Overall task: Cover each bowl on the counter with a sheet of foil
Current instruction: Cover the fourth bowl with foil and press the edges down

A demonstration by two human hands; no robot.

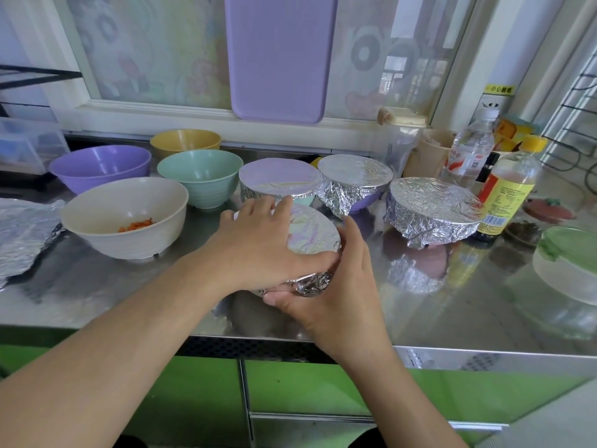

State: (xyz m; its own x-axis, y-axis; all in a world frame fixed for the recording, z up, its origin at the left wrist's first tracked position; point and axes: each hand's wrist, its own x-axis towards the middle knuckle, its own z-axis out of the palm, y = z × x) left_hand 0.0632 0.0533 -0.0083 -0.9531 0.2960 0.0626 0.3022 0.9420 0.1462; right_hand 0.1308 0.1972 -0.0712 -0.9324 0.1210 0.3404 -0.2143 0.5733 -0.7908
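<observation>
A foil-wrapped bowl (311,234) sits on the steel counter (420,302) in front of me, between both hands. My left hand (258,244) lies over its top and near rim, fingers curled round the foil edge. My right hand (336,279) cups its right side and pinches crumpled foil low at the front. Three foil-covered bowls stand behind: one (279,181), one (353,177) and one (433,208). Uncovered at the left are a cream bowl (126,215) holding orange bits, a green bowl (200,174), a purple bowl (100,164) and a yellow bowl (185,140).
A loose foil sheet (24,234) lies at the far left. Bottles (507,189) and packets crowd the back right. A glass container with a green lid (568,263) sits at the right edge. A purple cutting board (279,56) leans on the window.
</observation>
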